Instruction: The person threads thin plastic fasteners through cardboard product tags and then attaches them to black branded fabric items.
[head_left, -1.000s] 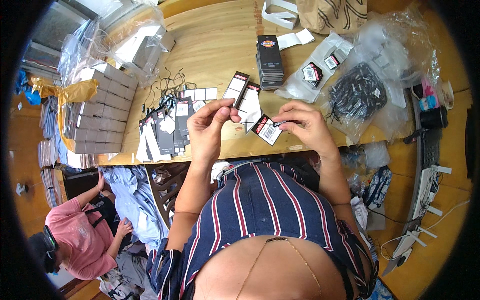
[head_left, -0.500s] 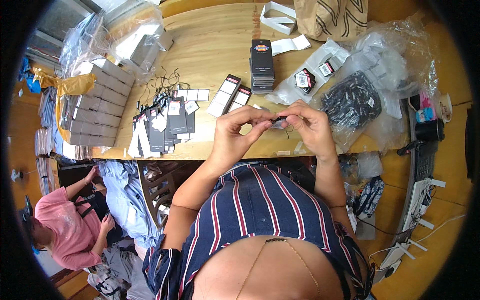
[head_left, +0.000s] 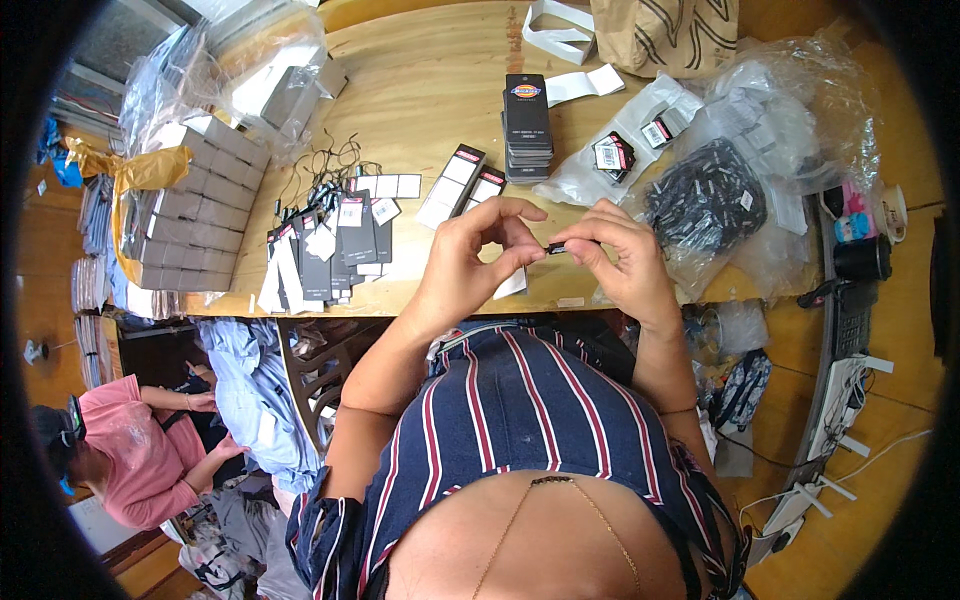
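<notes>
My right hand [head_left: 628, 265] pinches a small black hang-tag string fastener [head_left: 558, 247] between thumb and fingers above the table's near edge. At its other end are my left hand's [head_left: 465, 255] thumb and a fingertip, closed together, with the index finger raised; what they grip, if anything, is too small to make out. Under the left fingers shows a white tag piece [head_left: 513, 283]. Just beyond that hand lie black tags with white labels [head_left: 450, 188]. Farther back stands a stack of black hang tags [head_left: 527, 128].
Strung tags [head_left: 350, 235] fan out at left, beside white boxes [head_left: 200, 205] in plastic. A clear bag of black strings [head_left: 705, 195] lies at right, near labelled tags [head_left: 612, 153] on a plastic bag. A person in pink [head_left: 135, 450] sits at lower left beside blue garments [head_left: 250, 390].
My hands have drawn slightly apart, and the left index finger has lifted. The black fastener now shows more plainly at my right fingertips. The person in pink has moved their arms.
</notes>
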